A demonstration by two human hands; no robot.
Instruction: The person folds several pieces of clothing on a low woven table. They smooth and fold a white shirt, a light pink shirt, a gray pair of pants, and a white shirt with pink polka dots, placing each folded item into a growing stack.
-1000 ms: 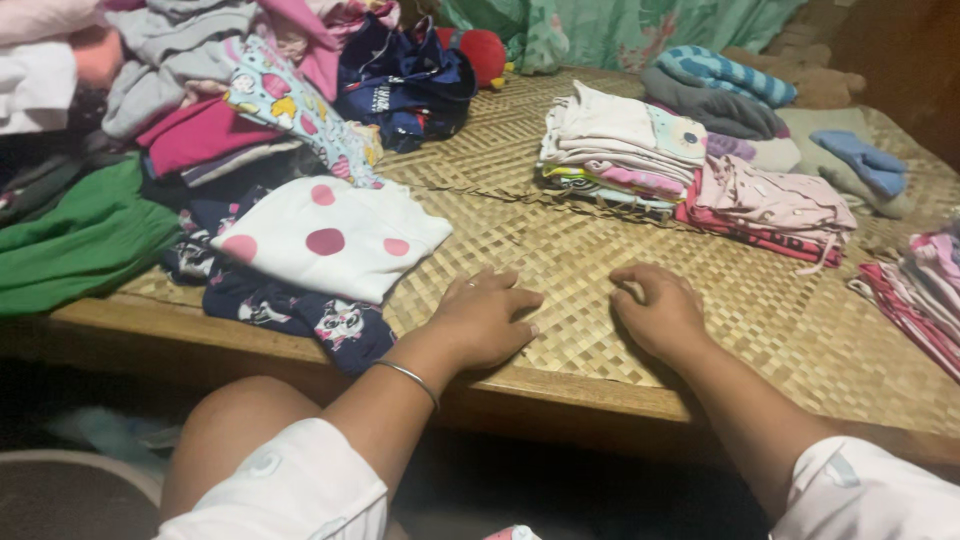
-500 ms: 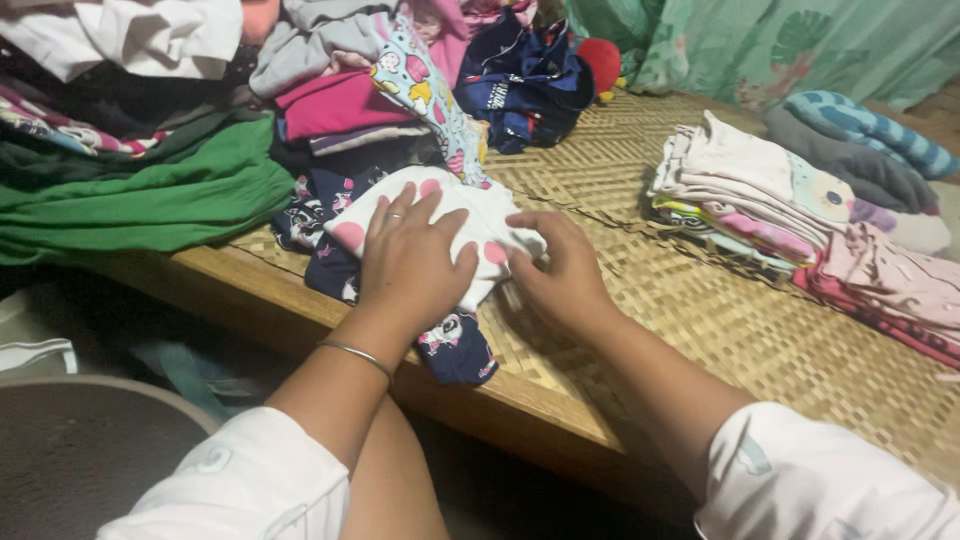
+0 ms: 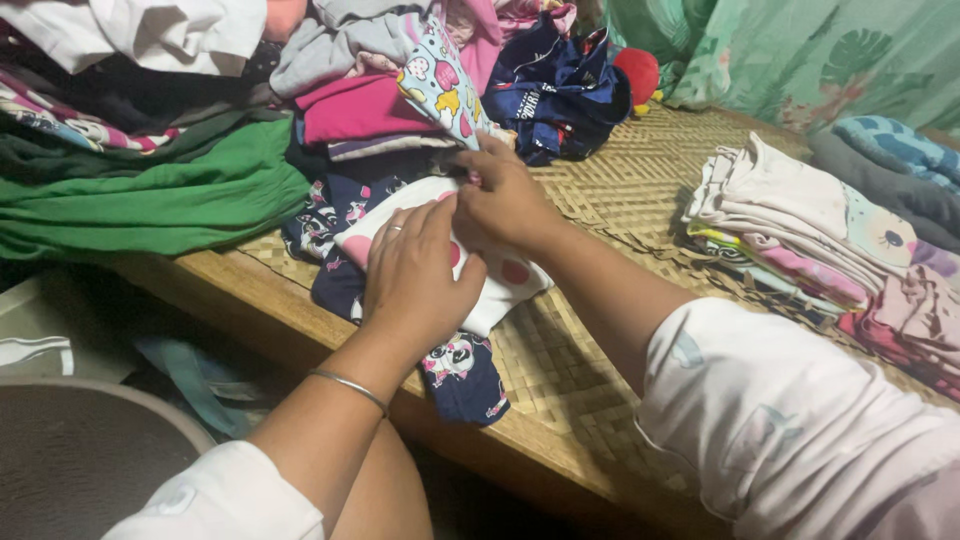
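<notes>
Right hand has shifted up to the far edge of the white pink-dotted garment, fingers pinching it; left hand flat on top, unclenched. Garment lies on navy printed cloth near the surface's front edge. Best pinch one layer only. Garment's middle hidden under hands.

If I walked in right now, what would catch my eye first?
Probably the two hands meeting on a white garment with pink dots at the near edge of the woven mat: the left hand lies flat on it, the right hand pinches its far edge. Behind them rises a jumbled heap with a bright green cloth, and to the right stands a neat folded stack.
</notes>
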